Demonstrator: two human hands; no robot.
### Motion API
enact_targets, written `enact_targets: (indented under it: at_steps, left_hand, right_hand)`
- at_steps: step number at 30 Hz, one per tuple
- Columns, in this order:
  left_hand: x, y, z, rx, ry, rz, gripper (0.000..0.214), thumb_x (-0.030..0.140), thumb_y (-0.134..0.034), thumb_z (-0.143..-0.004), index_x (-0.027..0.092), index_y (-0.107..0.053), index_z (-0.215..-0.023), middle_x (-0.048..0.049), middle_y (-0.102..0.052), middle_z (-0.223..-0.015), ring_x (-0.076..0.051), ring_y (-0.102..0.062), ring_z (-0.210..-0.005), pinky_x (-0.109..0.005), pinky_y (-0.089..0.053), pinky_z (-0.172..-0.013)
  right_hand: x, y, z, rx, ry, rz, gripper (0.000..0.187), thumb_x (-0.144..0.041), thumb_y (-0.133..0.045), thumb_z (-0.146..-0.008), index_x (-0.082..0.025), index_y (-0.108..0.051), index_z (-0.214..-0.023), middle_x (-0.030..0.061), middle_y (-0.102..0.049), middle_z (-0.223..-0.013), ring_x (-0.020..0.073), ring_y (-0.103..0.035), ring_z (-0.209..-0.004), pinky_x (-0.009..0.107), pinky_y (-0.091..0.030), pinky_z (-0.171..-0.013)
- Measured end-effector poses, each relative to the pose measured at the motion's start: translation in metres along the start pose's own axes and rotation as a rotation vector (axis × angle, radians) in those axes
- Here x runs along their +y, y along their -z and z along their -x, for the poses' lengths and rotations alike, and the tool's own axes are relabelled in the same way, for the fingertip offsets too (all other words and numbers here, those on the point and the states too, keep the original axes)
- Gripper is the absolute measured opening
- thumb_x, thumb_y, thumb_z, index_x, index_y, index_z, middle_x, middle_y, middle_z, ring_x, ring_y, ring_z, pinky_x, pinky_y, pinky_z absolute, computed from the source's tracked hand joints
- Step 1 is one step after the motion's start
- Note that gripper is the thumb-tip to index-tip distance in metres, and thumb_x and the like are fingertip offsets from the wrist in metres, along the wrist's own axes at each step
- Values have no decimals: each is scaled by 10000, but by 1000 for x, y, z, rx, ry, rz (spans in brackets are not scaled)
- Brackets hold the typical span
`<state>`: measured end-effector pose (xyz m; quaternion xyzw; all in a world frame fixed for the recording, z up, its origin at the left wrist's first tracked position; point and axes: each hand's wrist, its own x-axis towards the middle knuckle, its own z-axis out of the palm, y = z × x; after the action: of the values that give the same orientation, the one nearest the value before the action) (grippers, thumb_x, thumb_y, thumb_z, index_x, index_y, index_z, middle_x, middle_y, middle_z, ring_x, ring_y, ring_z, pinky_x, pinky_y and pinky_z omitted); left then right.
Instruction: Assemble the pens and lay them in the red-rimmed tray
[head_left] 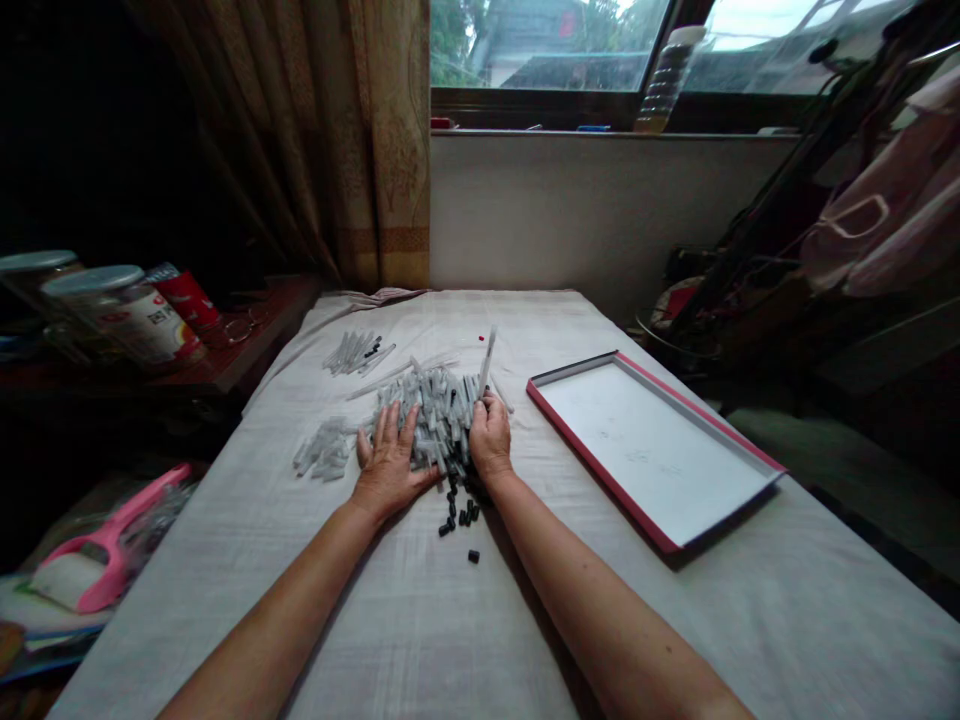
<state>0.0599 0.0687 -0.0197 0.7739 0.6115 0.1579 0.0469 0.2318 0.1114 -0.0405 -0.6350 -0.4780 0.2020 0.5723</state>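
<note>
A heap of several clear plastic pen barrels (439, 410) lies in the middle of a cloth-covered table (420, 620). My left hand (390, 460) lies flat on the heap's left edge, fingers stretched out. My right hand (490, 438) is closed round one upright pen barrel (488, 358) at the heap's right side. Small black caps (459, 510) are scattered on the cloth just in front of the heap, between my wrists. Two smaller piles of pen parts lie to the left (324, 455) and at the back left (358, 352).
A shallow white tray with a red rim (600, 470) lies to the right of the heap. Jars (127, 312) stand on a low shelf at the left. A pink-handled tool (105, 545) lies below the table's left side. A bottle (664, 80) stands on the windowsill.
</note>
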Motion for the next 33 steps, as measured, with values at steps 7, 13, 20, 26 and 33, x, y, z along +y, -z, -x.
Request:
enact_targets:
  at_steps: [7,13,20,26,33]
  left_hand:
    - [13,10,50,-27,-544,86,878,630,-610,-803,273,-261,-1525,-158,-229,-1598,-392,-168,-1467,-649,-22,-1144]
    - [56,1,41,-195,-837,77,432,478,-460,-952,342,-530,-1356,-55,-483,-1479,-311,-303,-1435,-597,46,-1168]
    - [37,-5,-23,6,-717,53,312,295,-455,-965,275,-666,-1194,-12,-697,-1219,-290,-456,-1338,-592,118,-1176]
    - [37,4,4,42,-695,89,328,362,-452,-975,248,-652,-1208,-42,-686,-1242,-286,-490,-1311,-607,80,-1173]
    - [26,0,14,156,-666,-51,266,259,-557,-928,337,-675,-1153,-33,-574,-1398,-306,-427,-1366,-617,-37,-1164]
  right_hand:
    - [34,50,-12,68,49,-69,318,-403,-460,-852,-181,-631,-1003,112,-694,-1063,243,-608,-1036,389,-432,-964]
    - [32,56,-8,83,23,-53,380,-451,-426,-853,-166,-625,-1006,126,-704,-1020,245,-626,-1002,385,-455,-927]
    - [20,61,1,42,-32,-145,289,-450,-450,-859,-193,-551,-943,108,-725,-911,221,-676,-811,361,-508,-767]
    - [15,77,13,-24,-64,-202,264,-446,-537,-829,-192,-570,-895,30,-708,-695,159,-626,-586,288,-488,-609]
    - [14,81,20,-69,-112,-292,292,-462,-614,-783,-183,-592,-867,66,-733,-788,161,-644,-615,289,-513,-601]
